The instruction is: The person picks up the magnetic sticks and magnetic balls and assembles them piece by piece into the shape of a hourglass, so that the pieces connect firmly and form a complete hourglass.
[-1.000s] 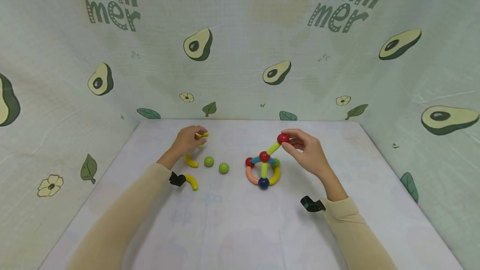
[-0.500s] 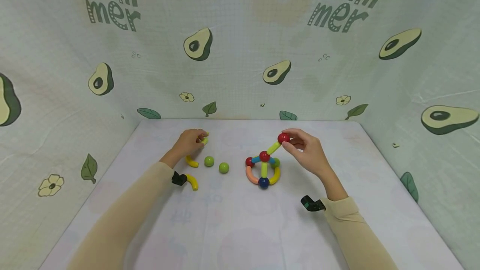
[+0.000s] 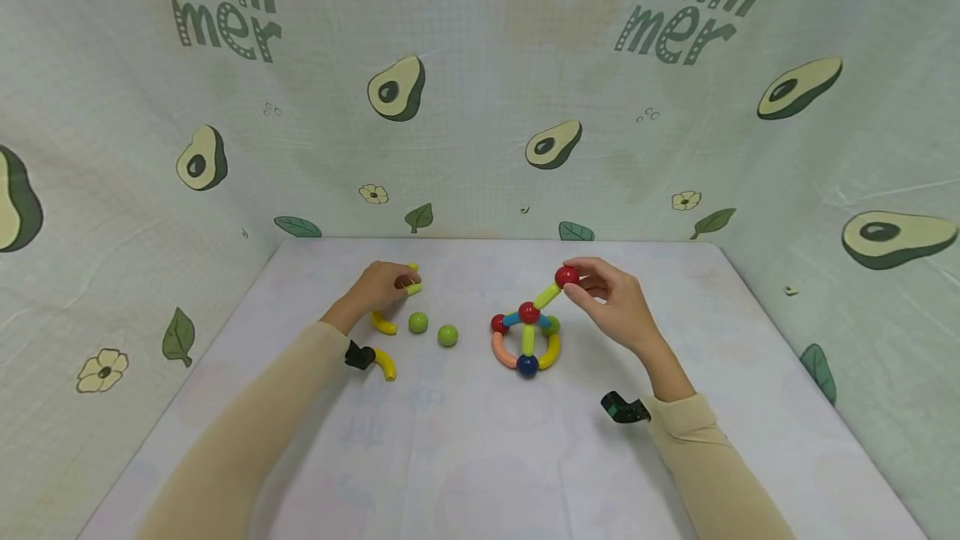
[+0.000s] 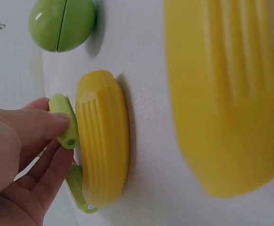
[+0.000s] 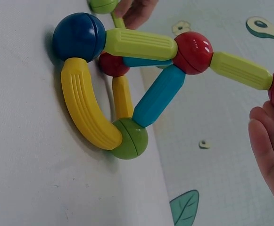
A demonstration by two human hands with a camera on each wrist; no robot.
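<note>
In the head view my left hand (image 3: 381, 284), at the table's far left, pinches a short light-green magnetic rod (image 4: 63, 120) between thumb and fingers. A second green rod (image 4: 78, 186) lies just below it in the left wrist view, beside a curved yellow rod (image 4: 103, 136). My right hand (image 3: 613, 300) holds the red ball (image 3: 567, 277) at the raised end of a ball-and-rod frame. That frame joins a red ball (image 5: 193, 52) on top, blue rods (image 5: 159, 95), green rods (image 5: 141, 44) and curved rods to a dark blue ball (image 5: 78, 37) and a green ball (image 5: 129, 139) at its base.
Two loose green balls (image 3: 417, 322) (image 3: 447, 336) lie between my left hand and the frame. Curved yellow rods (image 3: 384, 323) (image 3: 386, 365) lie under and near my left forearm. A printed cloth (image 3: 480, 90) rises behind the table (image 3: 465, 457).
My left hand has come slightly nearer and to the right, and the green rod now shows in its fingertips. My right hand and the frame have kept their place.
</note>
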